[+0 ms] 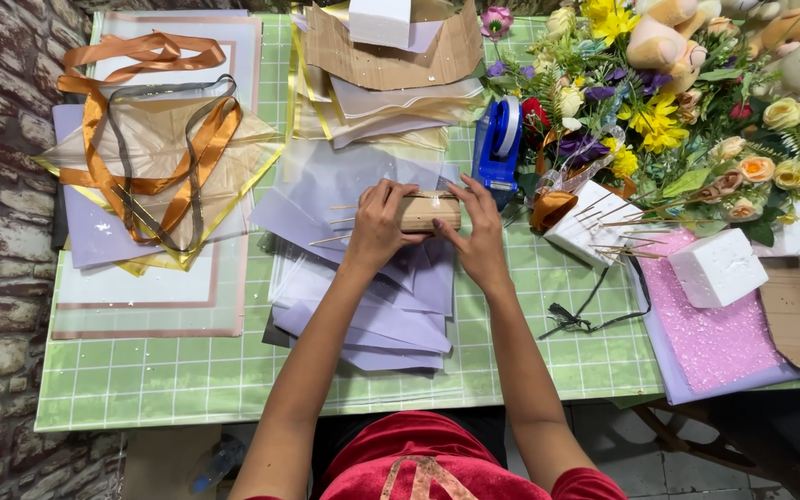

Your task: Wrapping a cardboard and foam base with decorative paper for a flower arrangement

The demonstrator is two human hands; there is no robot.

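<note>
Both hands are on one bundle of sticks (426, 212) wrapped in tan tape: my left hand (377, 225) curls closed around its left end, my right hand (477, 231) pinches the right end with fingers bent. I see it held just above lilac paper sheets (377, 315) on the green table (187, 370). A blue tape dispenser (498, 141) stands just beyond, flowers (659, 111) far right.
</note>
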